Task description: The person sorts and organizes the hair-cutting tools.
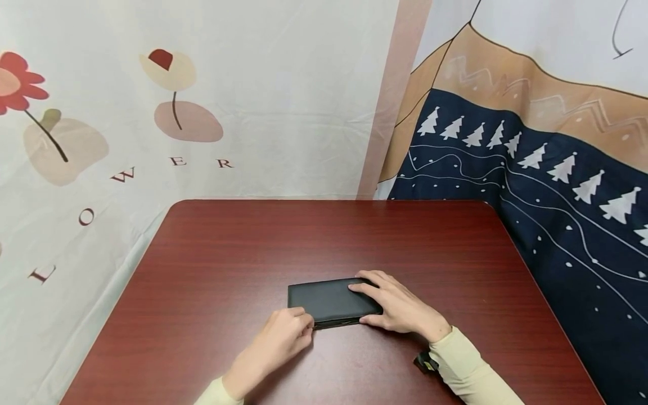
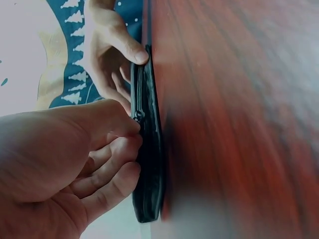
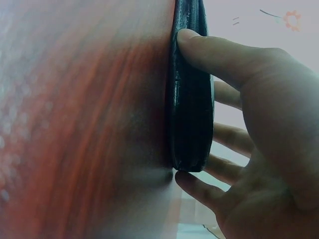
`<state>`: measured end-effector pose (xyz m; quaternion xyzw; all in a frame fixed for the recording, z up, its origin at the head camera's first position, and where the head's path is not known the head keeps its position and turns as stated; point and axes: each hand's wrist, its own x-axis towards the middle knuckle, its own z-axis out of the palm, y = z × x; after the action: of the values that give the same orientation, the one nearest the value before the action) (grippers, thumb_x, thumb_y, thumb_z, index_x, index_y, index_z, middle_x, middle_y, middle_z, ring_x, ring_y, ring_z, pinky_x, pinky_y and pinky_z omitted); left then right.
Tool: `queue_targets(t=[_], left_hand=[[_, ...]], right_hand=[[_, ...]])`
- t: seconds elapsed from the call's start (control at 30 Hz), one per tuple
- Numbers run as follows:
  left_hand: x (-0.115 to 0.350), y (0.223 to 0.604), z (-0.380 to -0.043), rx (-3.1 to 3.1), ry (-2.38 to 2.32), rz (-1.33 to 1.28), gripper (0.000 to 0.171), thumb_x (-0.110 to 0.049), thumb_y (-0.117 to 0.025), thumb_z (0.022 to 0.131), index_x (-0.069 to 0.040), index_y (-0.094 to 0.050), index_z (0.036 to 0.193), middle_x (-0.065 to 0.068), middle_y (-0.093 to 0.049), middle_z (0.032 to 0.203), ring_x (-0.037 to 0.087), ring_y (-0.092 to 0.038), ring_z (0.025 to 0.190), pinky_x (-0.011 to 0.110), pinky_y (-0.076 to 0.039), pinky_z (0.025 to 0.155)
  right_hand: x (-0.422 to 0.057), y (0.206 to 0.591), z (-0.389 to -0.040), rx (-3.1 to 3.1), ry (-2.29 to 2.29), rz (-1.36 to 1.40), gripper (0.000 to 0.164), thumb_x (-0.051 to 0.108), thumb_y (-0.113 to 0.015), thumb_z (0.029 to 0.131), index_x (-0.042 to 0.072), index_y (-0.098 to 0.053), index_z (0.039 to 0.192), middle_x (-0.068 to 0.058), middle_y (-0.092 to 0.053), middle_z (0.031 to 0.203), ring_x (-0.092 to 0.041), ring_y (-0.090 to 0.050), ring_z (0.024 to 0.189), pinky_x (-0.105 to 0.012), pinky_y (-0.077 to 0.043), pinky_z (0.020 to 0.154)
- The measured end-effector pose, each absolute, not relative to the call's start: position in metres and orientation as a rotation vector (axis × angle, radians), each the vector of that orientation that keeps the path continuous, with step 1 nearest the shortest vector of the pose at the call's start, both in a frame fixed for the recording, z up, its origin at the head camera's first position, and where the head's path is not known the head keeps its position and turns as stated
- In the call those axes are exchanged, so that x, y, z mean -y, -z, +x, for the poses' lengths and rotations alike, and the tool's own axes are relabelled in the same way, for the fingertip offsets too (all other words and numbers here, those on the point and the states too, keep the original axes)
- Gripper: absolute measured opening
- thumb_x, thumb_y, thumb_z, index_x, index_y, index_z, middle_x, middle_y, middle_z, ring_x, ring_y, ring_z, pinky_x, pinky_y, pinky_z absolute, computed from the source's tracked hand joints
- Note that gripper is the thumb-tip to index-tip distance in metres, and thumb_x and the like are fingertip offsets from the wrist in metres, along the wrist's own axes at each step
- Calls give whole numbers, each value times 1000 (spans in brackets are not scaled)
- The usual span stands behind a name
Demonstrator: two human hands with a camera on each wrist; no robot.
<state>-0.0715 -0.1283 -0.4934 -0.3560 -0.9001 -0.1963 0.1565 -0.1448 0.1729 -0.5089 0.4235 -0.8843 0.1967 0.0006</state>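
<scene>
A black zippered wallet (image 1: 329,301) lies flat on the table, its zipped side towards me. At its right end my right hand (image 1: 400,306) grips it, with the thumb on the front edge and the fingers spread over the top. My left hand (image 1: 283,333) is at the front left edge with its fingers curled. In the left wrist view, thumb and forefinger pinch at the zipper slider (image 2: 139,116); the pull itself is mostly hidden by the fingers. The zipper teeth (image 3: 194,15) show beyond the right thumb in the right wrist view.
The reddish-brown wooden table (image 1: 243,236) has rounded far corners. Behind it hangs a pale curtain (image 1: 293,84) with flower prints, and to the right a dark blue cloth (image 1: 557,225) with white trees. A small black device (image 1: 426,363) sits at the right wrist.
</scene>
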Motion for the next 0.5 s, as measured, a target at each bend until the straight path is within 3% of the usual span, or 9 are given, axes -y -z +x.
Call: queue_targets(t=[0.27,0.5], left_hand=[[146,492,-68,2587,609,-973,16,3,-78,64,-10,-68,68,-4,-59,64,3,-53,57,14,-49,50],[155,497,-64,2614,620,-896,19,3,-76,62,-13,-65,66,-8,-57,63,-1,-47,56,14,-45,48]], right_hand=[[-173,506,-145,2789,-607,1327,69,47,-79,87,20,-59,147,-11,-45,154,-21,-36,140,-50,-42,109],[-173,507,-144,2771,-617,1333,69,47,-80,86,20,-60,146,-11,-46,153,-21,-37,139,-50,-41,109]])
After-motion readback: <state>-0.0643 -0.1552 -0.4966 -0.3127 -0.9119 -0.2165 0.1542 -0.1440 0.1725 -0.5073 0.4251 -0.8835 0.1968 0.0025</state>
